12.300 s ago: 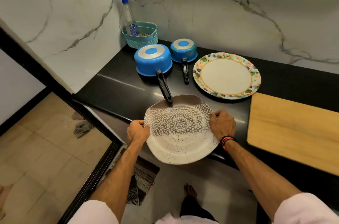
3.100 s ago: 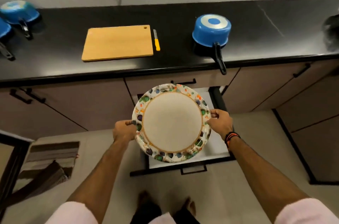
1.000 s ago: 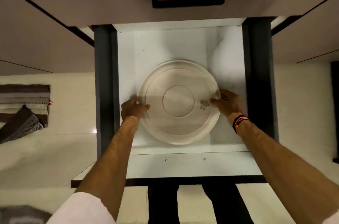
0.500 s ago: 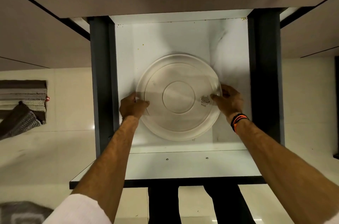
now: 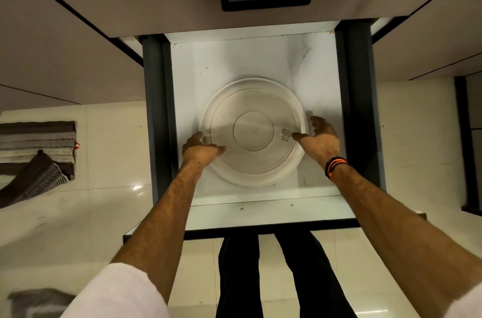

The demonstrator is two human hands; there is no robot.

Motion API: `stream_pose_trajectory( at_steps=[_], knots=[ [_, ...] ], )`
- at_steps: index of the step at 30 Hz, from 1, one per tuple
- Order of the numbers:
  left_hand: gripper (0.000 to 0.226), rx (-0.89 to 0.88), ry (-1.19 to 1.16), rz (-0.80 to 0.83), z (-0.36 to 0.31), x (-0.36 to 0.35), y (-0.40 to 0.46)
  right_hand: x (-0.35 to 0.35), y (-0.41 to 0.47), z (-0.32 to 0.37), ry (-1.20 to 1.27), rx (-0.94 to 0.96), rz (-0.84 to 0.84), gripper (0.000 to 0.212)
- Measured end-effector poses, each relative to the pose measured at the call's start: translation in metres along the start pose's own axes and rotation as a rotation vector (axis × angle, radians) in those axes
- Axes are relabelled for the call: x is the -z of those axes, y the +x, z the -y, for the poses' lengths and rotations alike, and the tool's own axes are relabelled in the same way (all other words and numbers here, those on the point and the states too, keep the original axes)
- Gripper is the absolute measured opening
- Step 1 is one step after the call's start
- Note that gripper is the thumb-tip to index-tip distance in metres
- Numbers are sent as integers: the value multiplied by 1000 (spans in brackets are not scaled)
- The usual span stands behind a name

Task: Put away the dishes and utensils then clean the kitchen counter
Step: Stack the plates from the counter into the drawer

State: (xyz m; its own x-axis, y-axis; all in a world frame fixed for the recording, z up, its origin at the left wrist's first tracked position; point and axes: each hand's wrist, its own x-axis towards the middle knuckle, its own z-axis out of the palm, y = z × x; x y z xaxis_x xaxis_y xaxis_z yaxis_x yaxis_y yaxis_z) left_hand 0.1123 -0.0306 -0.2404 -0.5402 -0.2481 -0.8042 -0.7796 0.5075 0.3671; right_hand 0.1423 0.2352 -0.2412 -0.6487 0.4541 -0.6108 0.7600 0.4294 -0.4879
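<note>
A round plate lies upside down, its white underside up, on the floor of a pulled-out white drawer. My left hand is at the plate's left rim, fingers loosened and spread, thumb over the rim. My right hand hovers at the right rim with fingers straightened and apart; whether it touches the plate is unclear. Neither hand grips the plate. A small label sticks to the underside near my right thumb.
Dark drawer rails run along both sides. Above the drawer is a closed drawer front with a black handle. A striped mat with a dark cloth lies on the tiled floor at left. My legs stand below the drawer front.
Both hands have let go of the plate's rim and opened; the plate now rests in the drawer. The view has shifted slightly downward.
</note>
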Motion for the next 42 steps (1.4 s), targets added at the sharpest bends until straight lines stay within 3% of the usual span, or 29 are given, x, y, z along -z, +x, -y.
stream_pose_trajectory(
  at_steps=[11,24,28,35,42],
  knots=[
    [76,-139,43,12,24,-1,-104,40,-96,-16,-285,258,103,71],
    [75,-465,730,-155,129,-40,-182,46,-187,-111,-668,619,59,58],
    [85,-519,866,-164,155,-44,-181,33,-201,-139,-827,659,31,75],
    [124,-511,939,-71,177,-51,-171,21,-205,-149,-1046,576,170,112],
    [130,-406,973,66,146,-37,-164,24,-195,-127,-1081,526,221,119]
  ],
)
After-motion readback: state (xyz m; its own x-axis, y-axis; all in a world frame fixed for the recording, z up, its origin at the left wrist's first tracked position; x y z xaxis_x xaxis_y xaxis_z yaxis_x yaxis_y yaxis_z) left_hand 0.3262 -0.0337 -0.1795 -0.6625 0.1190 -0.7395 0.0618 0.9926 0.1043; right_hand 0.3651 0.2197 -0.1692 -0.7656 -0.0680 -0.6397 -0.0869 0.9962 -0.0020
